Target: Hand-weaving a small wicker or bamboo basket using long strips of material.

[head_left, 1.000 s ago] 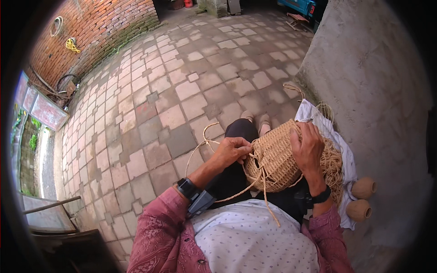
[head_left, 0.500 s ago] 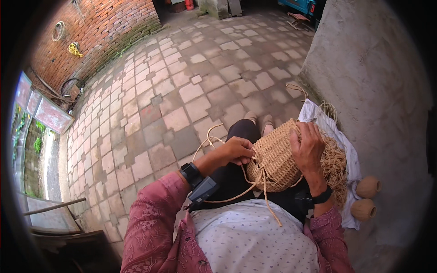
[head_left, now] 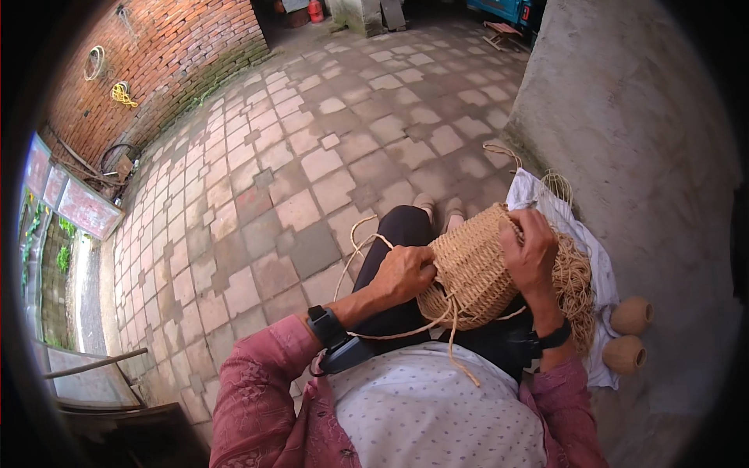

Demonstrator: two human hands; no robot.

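Head view, upper left of the frame: I read a pale hose coil [head_left: 94, 63] and a bundle of yellow rope [head_left: 122, 94] against a brick wall [head_left: 187, 58]. Left of centre, a cord loop [head_left: 360, 248] shows against the paving blocks [head_left: 269, 234], beside the dark trouser leg [head_left: 398, 228].

At centre, the left hand [head_left: 406, 271] meets the left edge of the woven cord basket [head_left: 472, 269]. Its fingers are bent; their tips are hidden, so I cannot tell whether they pinch a strand. The basket rests tilted on the lap, right of centre, its loose cord end [head_left: 466, 370] lying over the patterned shirt [head_left: 437, 413]. At the basket's upper right edge, the right hand [head_left: 530, 243] appears to pinch the weave between thumb and bent fingers.

Further right: a cord heap [head_left: 573, 292], white cloth [head_left: 532, 189] and two round tan pots [head_left: 631, 315].

Step in hand, in my judgement: strand work at the left edge, right hand steadying. The next move calls for a firm right-hand pinch, careful left fingertip placement, and loose cord clear of the edge.
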